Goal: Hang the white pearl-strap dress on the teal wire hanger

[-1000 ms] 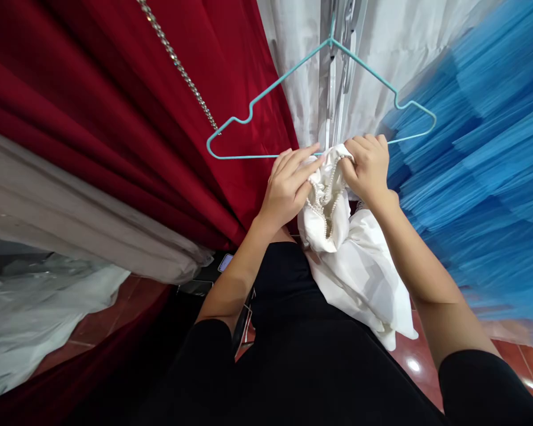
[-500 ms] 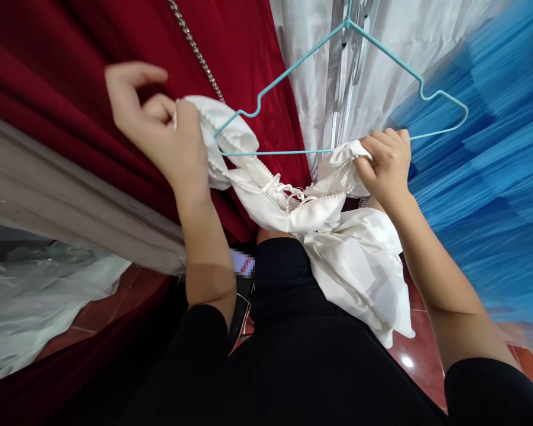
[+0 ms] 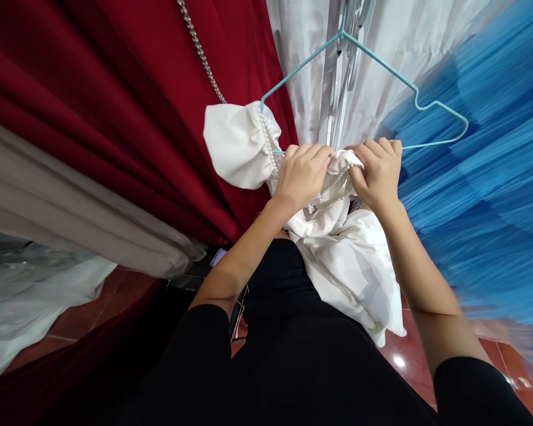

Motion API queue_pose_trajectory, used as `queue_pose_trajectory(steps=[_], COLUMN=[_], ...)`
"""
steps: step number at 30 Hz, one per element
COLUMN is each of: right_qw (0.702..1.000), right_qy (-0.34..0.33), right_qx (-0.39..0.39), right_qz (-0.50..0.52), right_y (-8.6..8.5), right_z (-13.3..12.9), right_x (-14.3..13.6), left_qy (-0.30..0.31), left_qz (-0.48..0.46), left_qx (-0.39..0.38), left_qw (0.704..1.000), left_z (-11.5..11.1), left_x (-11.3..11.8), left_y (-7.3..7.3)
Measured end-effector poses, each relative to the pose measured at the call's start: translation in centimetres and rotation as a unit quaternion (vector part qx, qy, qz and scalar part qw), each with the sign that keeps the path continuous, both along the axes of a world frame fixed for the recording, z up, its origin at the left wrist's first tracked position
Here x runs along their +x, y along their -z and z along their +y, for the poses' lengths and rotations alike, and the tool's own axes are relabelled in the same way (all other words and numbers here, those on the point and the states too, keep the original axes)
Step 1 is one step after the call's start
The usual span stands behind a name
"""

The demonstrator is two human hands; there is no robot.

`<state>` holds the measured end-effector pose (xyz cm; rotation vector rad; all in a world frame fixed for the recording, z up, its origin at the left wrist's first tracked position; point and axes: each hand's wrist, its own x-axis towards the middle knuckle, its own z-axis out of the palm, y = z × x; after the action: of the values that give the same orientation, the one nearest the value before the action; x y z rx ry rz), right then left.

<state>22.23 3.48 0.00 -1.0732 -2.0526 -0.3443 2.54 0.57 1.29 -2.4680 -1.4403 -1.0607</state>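
A white dress (image 3: 355, 260) with pearl bead trim hangs gathered before me. Its puffy left sleeve (image 3: 235, 145) sits over the left end of a light blue wire hanger (image 3: 342, 34), whose right end sticks out bare. My left hand (image 3: 304, 174) is closed on the dress's neckline near the middle, over the hanger's bottom bar. Close beside it, my right hand (image 3: 377, 171) grips the dress's bunched right sleeve edge, thumb below, just under the bar. Both palms face away, so the exact fold in the left fingers is hidden.
Red fabric (image 3: 160, 118) with a metal chain (image 3: 199, 50) hangs at left, beside beige fabric (image 3: 71, 189). Blue tulle (image 3: 484, 195) fills the right. White curtains (image 3: 302, 65) and a metal upright stand behind the hanger. Red floor tiles (image 3: 408, 331) show below.
My left hand has moved right from the left sleeve to the neckline, beside my right hand. The left sleeve now hangs on the hanger's end. My right hand keeps its hold.
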Motion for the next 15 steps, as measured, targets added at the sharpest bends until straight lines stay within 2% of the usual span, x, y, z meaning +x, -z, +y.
queue_pose_trajectory(steps=[2,4,6,8,10,12,14,15], right_qw=[0.999,0.991,0.969,0.943,0.935,0.942,0.953,0.969], right_qy=[-0.036,-0.040,-0.002,0.036,0.043,0.054,0.067,0.065], right_qx=[0.019,0.085,0.173,0.228,0.224,0.195,0.164,0.116], right_qz=[0.026,0.091,0.176,0.240,0.273,0.267,0.246,0.207], right_y=[0.8,1.6,2.0,1.4,-0.3,-2.9,-5.7,-7.0], right_z=[-0.2,-0.4,0.0,1.0,2.5,3.7,4.3,4.3], right_x=[0.5,2.0,4.4,7.4,10.2,11.8,11.8,11.2], left_qy=[-0.013,-0.014,-0.007,0.000,0.004,0.001,-0.007,-0.012], left_qz=[0.016,0.016,0.018,0.025,0.036,0.045,0.045,0.042], left_qx=[-0.001,0.001,-0.005,-0.012,-0.016,-0.018,-0.013,-0.010], left_qw=[1.000,1.000,1.000,1.000,0.999,0.999,0.999,0.999], left_z=[0.9,1.6,2.0,2.1,1.8,1.4,1.1,1.0], left_x=[0.0,-0.5,-1.3,-1.9,-2.3,-2.3,-1.9,-1.7], left_y=[0.7,0.8,0.4,0.0,-0.2,-0.3,-0.3,-0.2])
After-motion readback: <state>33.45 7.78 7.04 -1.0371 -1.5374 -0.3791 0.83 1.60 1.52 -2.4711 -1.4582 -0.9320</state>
